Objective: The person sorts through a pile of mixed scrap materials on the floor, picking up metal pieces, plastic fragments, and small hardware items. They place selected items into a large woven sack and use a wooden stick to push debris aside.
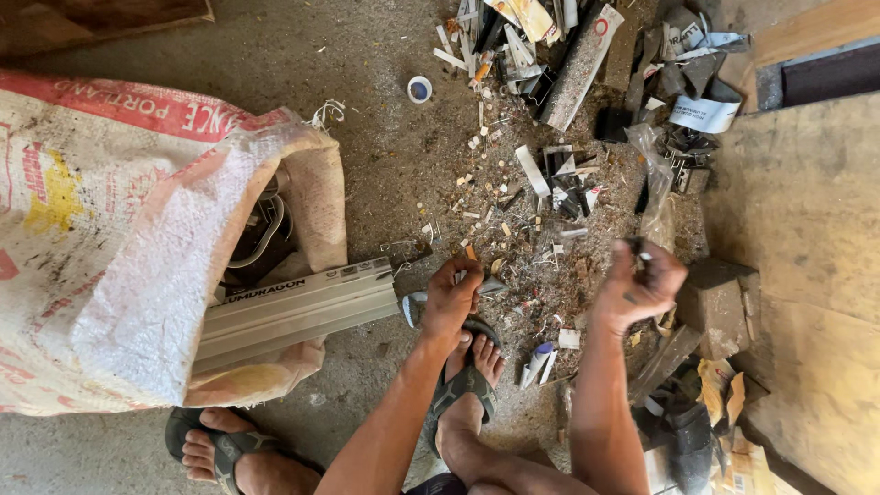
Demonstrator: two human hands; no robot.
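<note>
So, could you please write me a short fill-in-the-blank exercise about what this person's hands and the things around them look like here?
1. The left hand rests on scrap just above the person's sandalled ____.
2. The right hand is raised and pinches a small dark ____.
3. A long pale metal profile sticks out of the woven ____.
4. A small round white cap lies on the concrete ____.

Missing words: foot; piece; sack; floor
</note>
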